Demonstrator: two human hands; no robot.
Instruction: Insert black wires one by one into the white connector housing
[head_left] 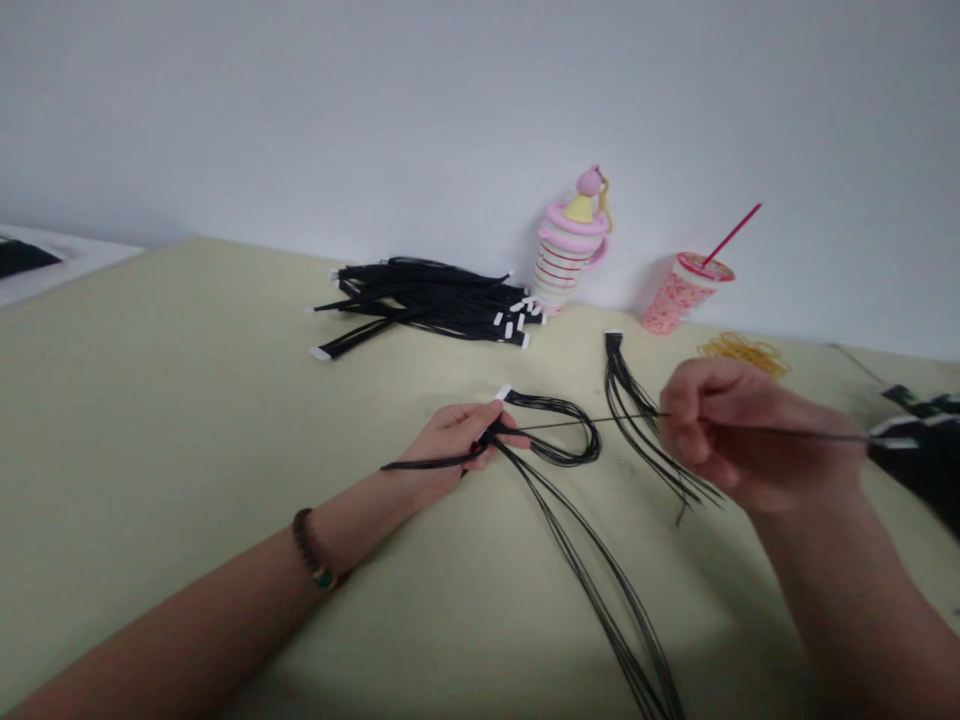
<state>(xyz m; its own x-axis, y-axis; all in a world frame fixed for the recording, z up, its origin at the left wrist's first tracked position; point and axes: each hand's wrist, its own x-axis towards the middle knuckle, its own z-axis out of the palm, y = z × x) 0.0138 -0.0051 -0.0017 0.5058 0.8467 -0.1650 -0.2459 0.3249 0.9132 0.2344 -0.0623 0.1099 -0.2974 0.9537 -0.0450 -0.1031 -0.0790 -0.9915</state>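
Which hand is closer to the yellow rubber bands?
Right. The right hand sits just in front of the yellow rubber bands; the left hand is well left of them.

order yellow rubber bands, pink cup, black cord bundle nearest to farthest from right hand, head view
1. Yellow rubber bands, just beyond the right hand.
2. Pink cup, farther back by the wall.
3. Black cord bundle, far left along the wall.

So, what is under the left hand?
Thin black strands pass under the left hand, out both sides, on the pale green table; the part beneath the palm is covered and cannot be seen.
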